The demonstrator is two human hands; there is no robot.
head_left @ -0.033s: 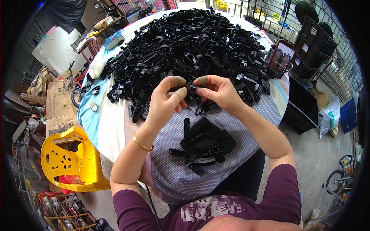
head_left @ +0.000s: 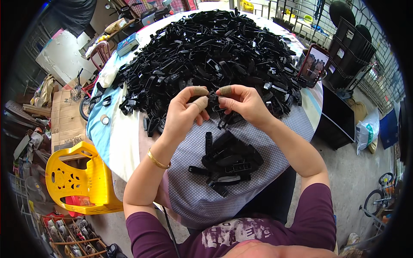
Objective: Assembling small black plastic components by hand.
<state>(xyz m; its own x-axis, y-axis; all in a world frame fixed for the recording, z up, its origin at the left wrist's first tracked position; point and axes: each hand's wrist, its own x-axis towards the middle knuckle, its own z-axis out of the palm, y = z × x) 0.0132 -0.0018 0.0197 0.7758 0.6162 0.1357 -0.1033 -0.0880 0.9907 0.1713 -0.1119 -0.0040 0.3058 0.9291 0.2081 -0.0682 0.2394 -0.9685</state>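
Note:
Over the front edge of the pile my left hand (head_left: 187, 108) and my right hand (head_left: 245, 103) meet fingertip to fingertip. Both are closed in a pinch on a small black plastic piece (head_left: 211, 97), mostly covered by the fingers; its exact kind is too small to make out. Tan wraps cover the left thumb and index finger, and the right index finger has one too. Behind them rises a large heap of black plastic pieces (head_left: 206, 51), clip-like in shape. Nearer my body lies a smaller group of black pieces (head_left: 232, 157), below both hands.
A patterned cloth (head_left: 189, 193) covers the round table. A phone (head_left: 313, 66) stands upright at the right edge, and a blue box (head_left: 127, 44) sits far left. Beside the table are a yellow plastic chair (head_left: 99, 185) and a black crate (head_left: 337, 120). A tape roll (head_left: 104, 119) lies at left.
The small black piece between my fingertips has turned slightly, and less of it shows. My fingers have shifted a little; the arms and the heap look the same.

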